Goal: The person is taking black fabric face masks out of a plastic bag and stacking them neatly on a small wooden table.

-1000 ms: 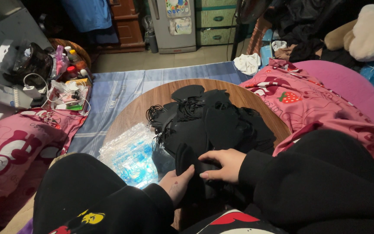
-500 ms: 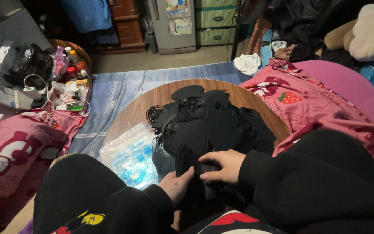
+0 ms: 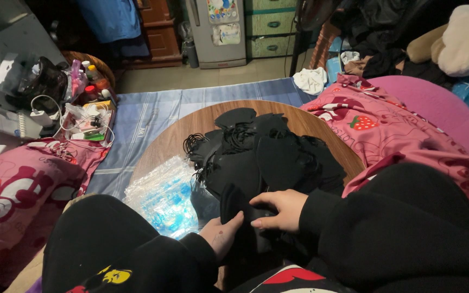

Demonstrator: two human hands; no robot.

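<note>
Black face mask [image 3: 233,209] sits at the near edge of the round wooden table [image 3: 169,144], in front of the mask pile [image 3: 261,149]. The left hand [image 3: 221,234] pinches it; the right hand [image 3: 278,209] presses it flat. Judged step: folding 1 mask. Next calls for a clear bag [image 3: 161,195], left of the pile.

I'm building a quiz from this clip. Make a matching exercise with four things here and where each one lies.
Things:
1. black masks
2. clear bags
3. white cloth
4. basket

Places:
A. on the floor beyond the table
B. far left, full of bottles
C. piled mid-table
D. on the table's left edge

Pairs: 1-C, 2-D, 3-A, 4-B
</note>
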